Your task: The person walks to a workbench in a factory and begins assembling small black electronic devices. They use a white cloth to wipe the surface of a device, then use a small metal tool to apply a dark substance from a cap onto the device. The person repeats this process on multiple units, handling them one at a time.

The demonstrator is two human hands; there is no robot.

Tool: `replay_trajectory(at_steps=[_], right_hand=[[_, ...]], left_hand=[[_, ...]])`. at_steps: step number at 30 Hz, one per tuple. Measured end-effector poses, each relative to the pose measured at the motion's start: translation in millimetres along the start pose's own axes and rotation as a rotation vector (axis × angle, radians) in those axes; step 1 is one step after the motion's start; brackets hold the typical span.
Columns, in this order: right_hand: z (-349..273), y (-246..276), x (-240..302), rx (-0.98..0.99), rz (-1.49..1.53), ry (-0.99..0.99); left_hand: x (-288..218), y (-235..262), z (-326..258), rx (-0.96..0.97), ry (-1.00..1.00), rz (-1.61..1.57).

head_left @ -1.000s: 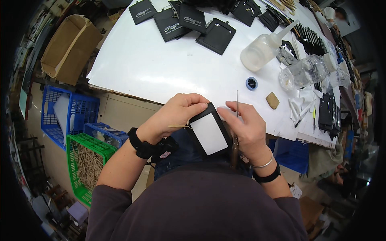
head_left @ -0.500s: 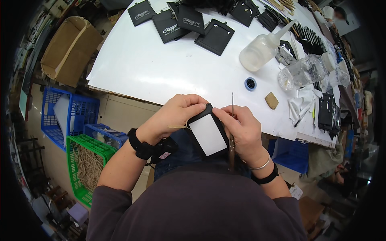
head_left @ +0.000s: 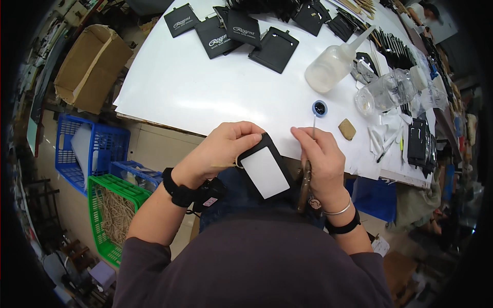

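Note:
My left hand (head_left: 223,149) grips the upper left corner of a small black holder with a white window (head_left: 265,170), held at the near edge of the white table (head_left: 205,87). My right hand (head_left: 321,159) holds a thin tool with a wooden handle (head_left: 307,169), its metal tip pointing up past my fingers. The right fingertips sit just to the right of the holder's top edge. A small blue cap (head_left: 319,108) lies on the table just beyond the tool's tip.
Several flat black holders (head_left: 233,28) lie at the far side of the table. A squeeze bottle (head_left: 334,61), clear jars (head_left: 385,92), a tan block (head_left: 347,129) and small tools stand at the right. A cardboard box (head_left: 90,66), blue crates (head_left: 87,151) and a green crate (head_left: 110,215) are on the left.
The right hand has shifted a little to the right, away from the holder's top edge, and the tool's tip has risen. The holder stays in my left hand.

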State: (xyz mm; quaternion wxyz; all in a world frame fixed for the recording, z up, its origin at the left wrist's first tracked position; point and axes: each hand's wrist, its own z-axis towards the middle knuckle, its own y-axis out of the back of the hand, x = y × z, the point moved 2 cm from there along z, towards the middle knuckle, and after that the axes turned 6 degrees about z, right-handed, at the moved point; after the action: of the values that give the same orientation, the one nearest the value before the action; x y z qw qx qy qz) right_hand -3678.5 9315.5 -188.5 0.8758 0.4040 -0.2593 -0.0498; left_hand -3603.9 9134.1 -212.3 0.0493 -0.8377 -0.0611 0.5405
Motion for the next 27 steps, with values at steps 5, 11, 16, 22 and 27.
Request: replay_trajectory(at_steps=[5, 11, 16, 22, 27], right_hand=[[-1, 3, 1, -0.082, 0.166, -0.047], [5, -11, 9, -0.003, 0.312, -0.073], [7, -31, 1, -0.020, 0.431, -0.200], [0, -33, -6, 0.016, 0.566, -0.383], [16, -35, 3, 0.014, 0.454, -0.161]], left_hand=[[-45, 29, -17, -0.108, -0.143, 0.278], [-27, 80, -2, -0.251, -0.118, 0.204], [-21, 86, -3, -0.253, -0.133, 0.099], [-18, 88, 2, -0.244, -0.126, 0.086], [-19, 85, 3, -0.228, -0.139, 0.127]])
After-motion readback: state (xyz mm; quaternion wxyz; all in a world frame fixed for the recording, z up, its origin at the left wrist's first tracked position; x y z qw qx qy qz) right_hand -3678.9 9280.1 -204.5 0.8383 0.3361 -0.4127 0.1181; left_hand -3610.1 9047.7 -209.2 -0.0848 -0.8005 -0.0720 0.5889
